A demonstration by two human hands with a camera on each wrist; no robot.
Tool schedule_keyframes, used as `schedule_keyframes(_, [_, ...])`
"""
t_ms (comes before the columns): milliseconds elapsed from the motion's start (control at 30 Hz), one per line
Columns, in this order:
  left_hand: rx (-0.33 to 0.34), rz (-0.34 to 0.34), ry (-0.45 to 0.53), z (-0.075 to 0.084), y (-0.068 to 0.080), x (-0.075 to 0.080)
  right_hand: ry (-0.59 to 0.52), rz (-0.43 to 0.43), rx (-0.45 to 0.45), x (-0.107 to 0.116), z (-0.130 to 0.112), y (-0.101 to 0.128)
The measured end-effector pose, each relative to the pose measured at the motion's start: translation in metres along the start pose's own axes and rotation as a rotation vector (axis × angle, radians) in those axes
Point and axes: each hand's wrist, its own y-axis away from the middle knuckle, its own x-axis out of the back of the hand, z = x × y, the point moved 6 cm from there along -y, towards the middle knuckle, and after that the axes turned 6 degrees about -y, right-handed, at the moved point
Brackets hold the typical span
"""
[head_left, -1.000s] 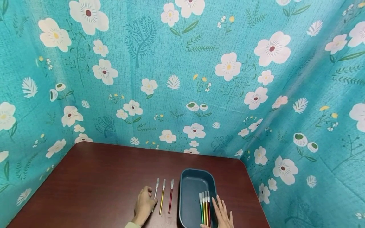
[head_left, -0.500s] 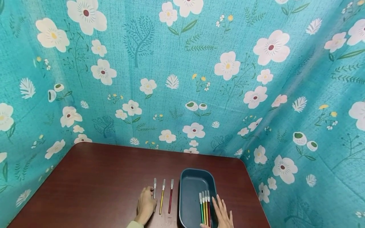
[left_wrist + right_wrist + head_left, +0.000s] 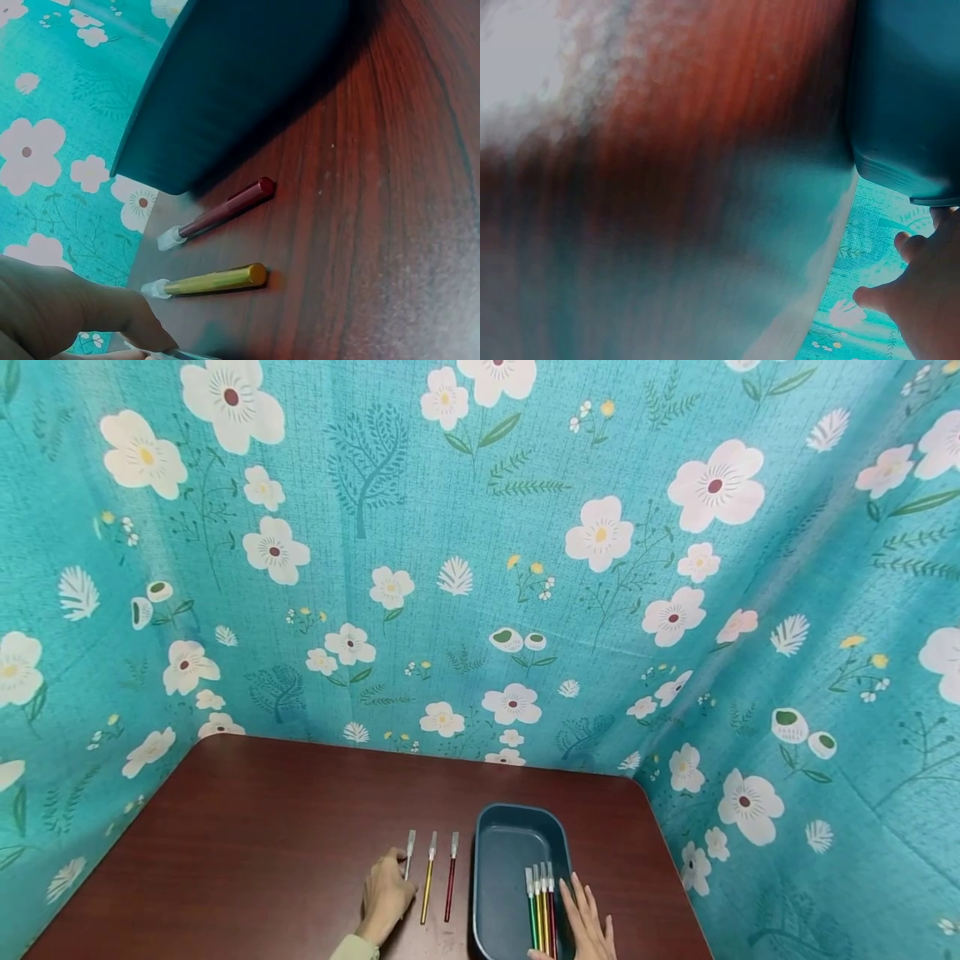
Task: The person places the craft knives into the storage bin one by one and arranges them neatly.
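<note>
1. Left hand [image 3: 384, 893] w/ fingers curled on silver pen [image 3: 409, 847], on surface [image 3: 247, 843].
2. Right hand [image 3: 583, 927] flat, fingers straight, resting on tray [image 3: 517, 827] rim, beside pens [image 3: 541, 902] inside.
3. Yellow pen [image 3: 427, 877], red pen [image 3: 450, 875] just right of left hand.

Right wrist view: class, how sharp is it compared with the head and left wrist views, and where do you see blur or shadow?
Right wrist view: heavily blurred, the table a smear, only the bin edge and right hand recognisable. Head view: sharp, evenly lit, backdrop bowed by the wide lens. Left wrist view: red pen and yellow pen fairly crisp, left hand soft, dark shadow beneath the bin.
</note>
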Motion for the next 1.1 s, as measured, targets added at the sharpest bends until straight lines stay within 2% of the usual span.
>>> schedule_keyframes(133, [0.005, -0.014, 0.033, 0.002, -0.002, 0.002, 0.008, -0.042, -0.043, 0.000, 0.000, -0.002])
schedule_keyframes(300, [0.001, -0.033, 0.087, 0.011, -0.003, 0.003, 0.030, -0.021, -0.033, 0.000, -0.001, 0.000])
schedule_keyframes(567, [-0.066, -0.054, 0.174, 0.031, 0.003, 0.003, 0.037, -0.028, -0.045, 0.000, 0.001, -0.001])
schedule_keyframes(733, [-0.072, -0.071, 0.217, 0.042, 0.007, 0.004, 0.025, -0.046, -0.057, 0.000, 0.001, -0.003])
schedule_keyframes(1000, [-0.076, -0.150, 0.283, 0.062, 0.011, 0.002, 0.055, -0.032, -0.048, 0.000, 0.001, -0.002])
schedule_keyframes(1100, [-0.087, -0.176, 0.356, 0.070, 0.012, 0.001, 0.053, -0.031, -0.043, 0.000, 0.001, -0.003])
